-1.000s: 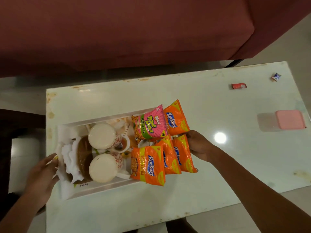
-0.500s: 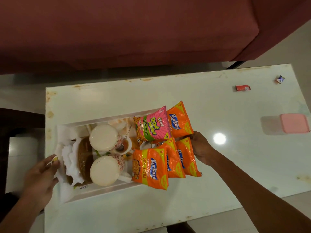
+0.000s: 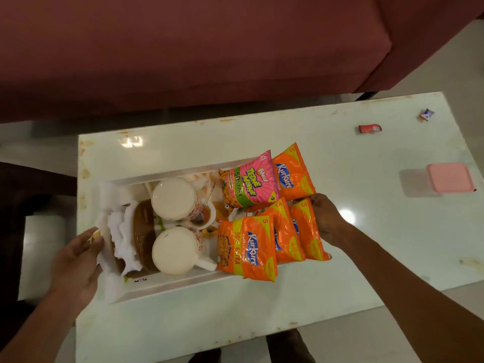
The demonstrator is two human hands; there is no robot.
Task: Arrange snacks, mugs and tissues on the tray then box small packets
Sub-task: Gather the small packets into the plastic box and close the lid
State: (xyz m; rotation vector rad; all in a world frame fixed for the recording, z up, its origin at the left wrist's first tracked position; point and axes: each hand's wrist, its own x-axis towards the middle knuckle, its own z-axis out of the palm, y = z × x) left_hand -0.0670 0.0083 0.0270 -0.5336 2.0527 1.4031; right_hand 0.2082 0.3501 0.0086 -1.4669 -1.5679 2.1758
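A white tray point(image 3: 170, 286) rests on the pale table point(image 3: 366, 231). It holds two white mugs point(image 3: 174, 197) point(image 3: 174, 250), a brown basket point(image 3: 142, 231) with white tissues point(image 3: 120, 231), a pink snack packet point(image 3: 247, 183) and several orange Kurkure packets point(image 3: 246, 250) that overhang its right end. My left hand point(image 3: 76, 260) grips the tray's left end over the tissue. My right hand point(image 3: 326, 218) holds the right end, its fingers hidden under the orange packets.
A small red packet point(image 3: 369, 128) and a blue-white one point(image 3: 427, 114) lie at the table's far right. A box with a pink lid point(image 3: 449, 178) stands at the right edge. A maroon sofa point(image 3: 183, 48) runs behind the table.
Both hands stay on the tray's ends. The tray has shifted only slightly on the table, and the view has moved a little.
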